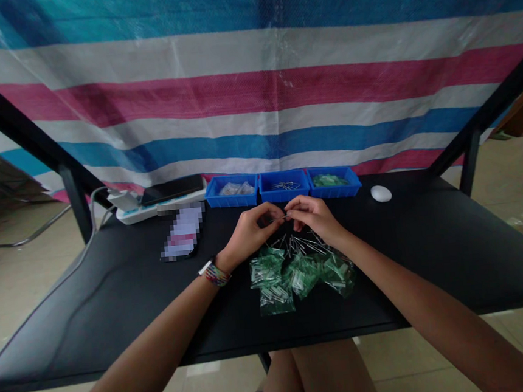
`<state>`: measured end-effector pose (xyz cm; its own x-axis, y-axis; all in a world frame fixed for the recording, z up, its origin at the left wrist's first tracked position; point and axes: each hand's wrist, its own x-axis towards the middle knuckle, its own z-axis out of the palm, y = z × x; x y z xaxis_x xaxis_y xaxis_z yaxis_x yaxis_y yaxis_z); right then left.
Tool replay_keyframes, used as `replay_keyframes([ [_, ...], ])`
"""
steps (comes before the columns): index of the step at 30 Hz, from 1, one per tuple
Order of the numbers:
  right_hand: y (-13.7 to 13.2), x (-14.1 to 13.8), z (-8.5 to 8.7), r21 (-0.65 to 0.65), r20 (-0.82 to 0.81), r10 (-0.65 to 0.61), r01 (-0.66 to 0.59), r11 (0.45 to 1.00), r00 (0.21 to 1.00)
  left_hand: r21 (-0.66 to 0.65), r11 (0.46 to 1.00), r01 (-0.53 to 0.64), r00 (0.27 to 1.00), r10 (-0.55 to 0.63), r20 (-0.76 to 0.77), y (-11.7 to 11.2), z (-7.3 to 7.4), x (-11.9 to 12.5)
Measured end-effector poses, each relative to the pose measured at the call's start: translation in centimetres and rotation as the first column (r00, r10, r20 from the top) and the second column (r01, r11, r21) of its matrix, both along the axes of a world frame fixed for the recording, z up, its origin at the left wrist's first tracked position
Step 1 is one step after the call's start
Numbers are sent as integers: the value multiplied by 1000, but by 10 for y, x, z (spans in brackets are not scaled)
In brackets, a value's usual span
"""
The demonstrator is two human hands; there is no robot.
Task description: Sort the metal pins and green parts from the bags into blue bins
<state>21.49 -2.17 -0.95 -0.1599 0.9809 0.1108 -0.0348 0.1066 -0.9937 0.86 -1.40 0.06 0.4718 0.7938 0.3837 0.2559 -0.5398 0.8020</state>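
Note:
My left hand [251,228] and my right hand [317,217] meet over the middle of the black table, fingertips almost touching. Each has thumb and forefinger pinched on a thin metal pin [285,217], whose exact shape is too small to make out. Just below the hands lies a loose pile of slim silvery pins [297,243], partly covered by my right wrist. Nearer to me are several clear green plastic bags [305,274] with small pale and metallic pieces inside.
Behind my hands stand three blue trays: the left tray [209,195] with clear packets, the middle tray [284,196] with pins, the right tray [358,185] with green bags. A power strip [140,215], two phones [176,189] and a white oval object [381,194] flank them.

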Motion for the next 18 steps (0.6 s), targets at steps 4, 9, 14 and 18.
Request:
replay_keyframes([
  [4,0,-1,1,16,-17,-7,8,1000,1000,-93,996,11,997,-3,82,1,-3,1],
  [9,1,-1,0,90,-48,-54,58,994,997,-249,968,31,984,14,176,6,-5,-1],
  [14,2,0,-2,143,-52,-82,88,986,995,-350,935,57,989,-4,149,11,-7,-5],
  [18,1,0,-2,151,-44,-85,91,984,995,-393,916,77,983,-4,183,12,-8,-4],
])
